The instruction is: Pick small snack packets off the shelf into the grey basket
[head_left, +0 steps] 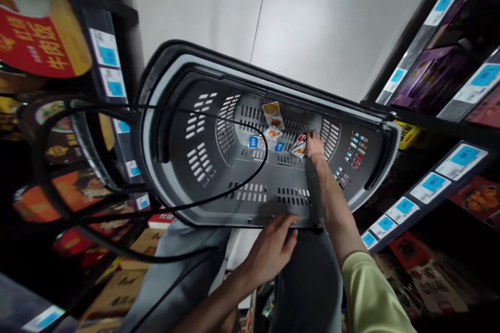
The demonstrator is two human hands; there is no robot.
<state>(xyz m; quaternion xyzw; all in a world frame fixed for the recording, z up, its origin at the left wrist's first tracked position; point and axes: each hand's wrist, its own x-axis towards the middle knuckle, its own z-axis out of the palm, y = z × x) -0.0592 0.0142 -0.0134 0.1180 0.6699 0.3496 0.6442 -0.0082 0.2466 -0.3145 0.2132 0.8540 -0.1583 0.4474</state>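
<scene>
A large grey shopping basket (213, 166) with slotted walls stands in front of my knees. My right hand (314, 145) reaches down inside it, fingers closed at the edge of a small red and white snack packet (298, 146) near the bottom. Just left of that lie a yellow and white snack packet (273, 116), a white packet with an orange picture (272, 133) and a packet with blue ends (253, 142). My left hand (275, 244) rests at the basket's near rim, fingers stretched out and thumb apart, holding nothing. Its fingertips touch or nearly touch the rim.
Shelves with price tags (433, 183) and packaged food rise close on the right. On the left, more shelving holds a red and yellow food tub (42, 36) and brown cartons (121, 291). A black cable (164, 257) loops across the basket. Pale floor tiles (312, 21) lie beyond.
</scene>
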